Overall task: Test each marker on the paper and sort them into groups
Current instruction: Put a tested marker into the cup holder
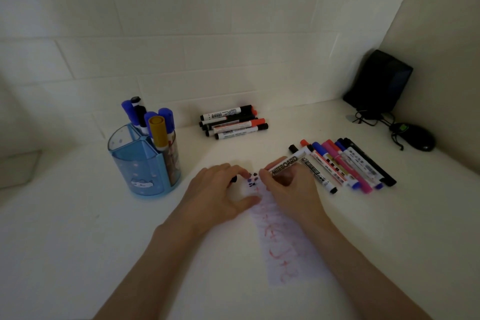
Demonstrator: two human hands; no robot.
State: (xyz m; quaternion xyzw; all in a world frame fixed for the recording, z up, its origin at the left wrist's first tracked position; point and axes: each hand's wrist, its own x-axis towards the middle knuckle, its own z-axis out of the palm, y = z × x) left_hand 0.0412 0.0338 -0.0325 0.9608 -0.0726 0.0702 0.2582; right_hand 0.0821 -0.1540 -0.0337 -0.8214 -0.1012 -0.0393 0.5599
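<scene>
White-barrelled whiteboard marker (288, 162) is gripped in right hand (291, 187), tip on scribbled white paper strip (283, 241); strip is best pinned flat by left hand (218, 192), which pinches a small black cap (233, 179).

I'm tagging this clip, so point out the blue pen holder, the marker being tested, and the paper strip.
blue pen holder (140, 166), head view, front wall.
marker (287, 163), head view, printed barrel.
paper strip (283, 244), head view, scribbled middle.
</scene>
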